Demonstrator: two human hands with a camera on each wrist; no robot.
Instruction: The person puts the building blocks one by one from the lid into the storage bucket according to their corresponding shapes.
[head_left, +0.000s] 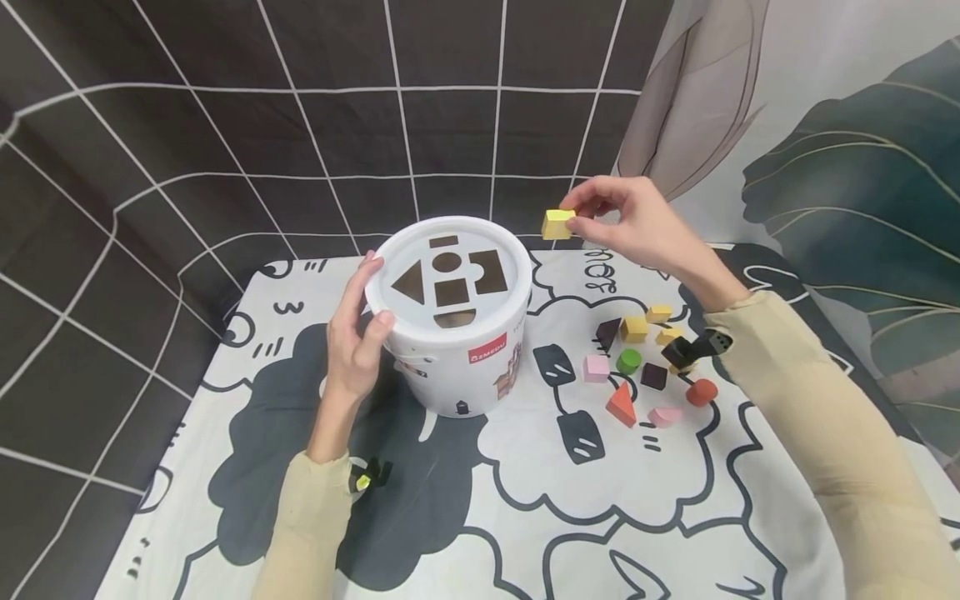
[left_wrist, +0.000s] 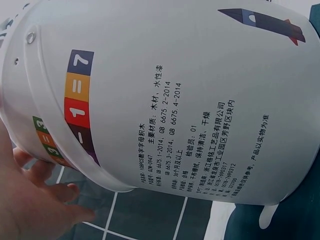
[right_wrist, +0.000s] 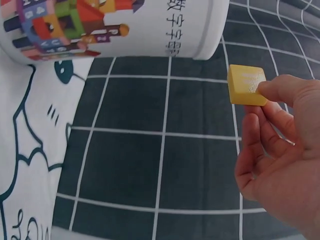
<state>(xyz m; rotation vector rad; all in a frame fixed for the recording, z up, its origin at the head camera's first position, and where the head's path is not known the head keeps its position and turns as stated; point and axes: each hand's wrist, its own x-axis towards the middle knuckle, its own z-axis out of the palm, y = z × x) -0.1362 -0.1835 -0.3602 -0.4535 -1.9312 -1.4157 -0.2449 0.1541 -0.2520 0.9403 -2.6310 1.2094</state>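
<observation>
A white bucket stands upright on the patterned cloth. Its white lid has several cut-out holes, among them a triangle, a circle and a square. My left hand rests against the bucket's left side, thumb and fingertips at the lid's rim; the left wrist view shows printed text on the bucket wall beside it. Up to the right of the bucket, apart from it, my right hand pinches a yellow block between thumb and fingers. The right wrist view shows the same yellow block with flat faces.
Right of the bucket lie loose blocks: a green cylinder, a pink block, a red triangular block, a red cylinder and several yellow and dark ones. A dark gridded cloth hangs behind.
</observation>
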